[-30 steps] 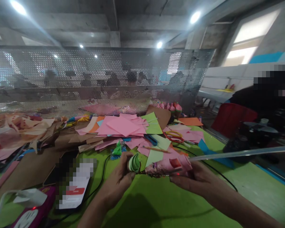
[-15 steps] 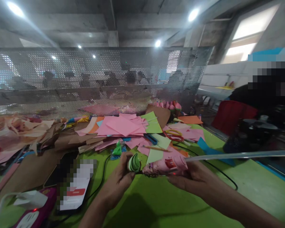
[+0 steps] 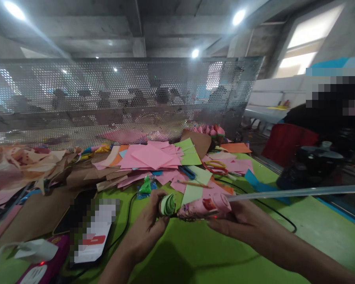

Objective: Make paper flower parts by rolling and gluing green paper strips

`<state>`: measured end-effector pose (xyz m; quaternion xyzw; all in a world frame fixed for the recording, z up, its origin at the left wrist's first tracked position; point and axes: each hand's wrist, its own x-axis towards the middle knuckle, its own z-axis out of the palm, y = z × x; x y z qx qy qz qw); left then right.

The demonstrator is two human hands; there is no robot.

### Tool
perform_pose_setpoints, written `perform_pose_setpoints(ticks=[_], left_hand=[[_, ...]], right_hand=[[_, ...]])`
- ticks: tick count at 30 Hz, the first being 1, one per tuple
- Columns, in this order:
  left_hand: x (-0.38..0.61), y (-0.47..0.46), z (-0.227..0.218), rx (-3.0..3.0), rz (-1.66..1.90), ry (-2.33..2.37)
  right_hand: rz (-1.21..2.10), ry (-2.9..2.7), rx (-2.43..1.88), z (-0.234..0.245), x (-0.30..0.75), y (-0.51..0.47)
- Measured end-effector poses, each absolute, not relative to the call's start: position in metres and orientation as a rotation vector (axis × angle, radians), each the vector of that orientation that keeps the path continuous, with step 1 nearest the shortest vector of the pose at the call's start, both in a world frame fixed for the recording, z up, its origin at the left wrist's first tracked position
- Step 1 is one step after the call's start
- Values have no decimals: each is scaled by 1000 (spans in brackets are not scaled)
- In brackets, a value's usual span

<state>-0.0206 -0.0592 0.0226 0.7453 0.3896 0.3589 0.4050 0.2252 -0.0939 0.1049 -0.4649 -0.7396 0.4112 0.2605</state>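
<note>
Between the fingers and thumb of my left hand (image 3: 152,217) is a rolled strip of green paper (image 3: 168,204), its coiled layers facing right. My right hand (image 3: 239,217) is closed around a pink glue gun (image 3: 202,207) with dark, crusted residue near its front. A long translucent glue stick (image 3: 284,192) runs out of the gun's back toward the right. The dark nozzle points left and reaches the lower edge of the green roll; whether it touches, I cannot tell. My right fingers are partly hidden behind the gun.
Pink paper sheets (image 3: 150,156) are heaped at the back, with scissors (image 3: 215,165) and a pencil (image 3: 193,184) nearby. A phone (image 3: 96,232) and a purple power strip (image 3: 44,262) lie left. A black cable (image 3: 281,219) crosses the right. Behind stands a perforated metal screen (image 3: 121,98); a person sits right.
The green roll has turned slightly in my left fingers. The glue gun has shifted a little to the left, and the whole view has moved slightly.
</note>
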Motion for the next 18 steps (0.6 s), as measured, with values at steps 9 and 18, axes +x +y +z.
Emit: perform_pose_setpoints(ticks=[9,18], left_hand=[[-18,-61,27,1916,945,1020],[-17,-65,29,1899,919,1052]], right_hand=[[1007,-2059,-1344,113,226,-96],[956,-2141,-1317,115,229,-95]])
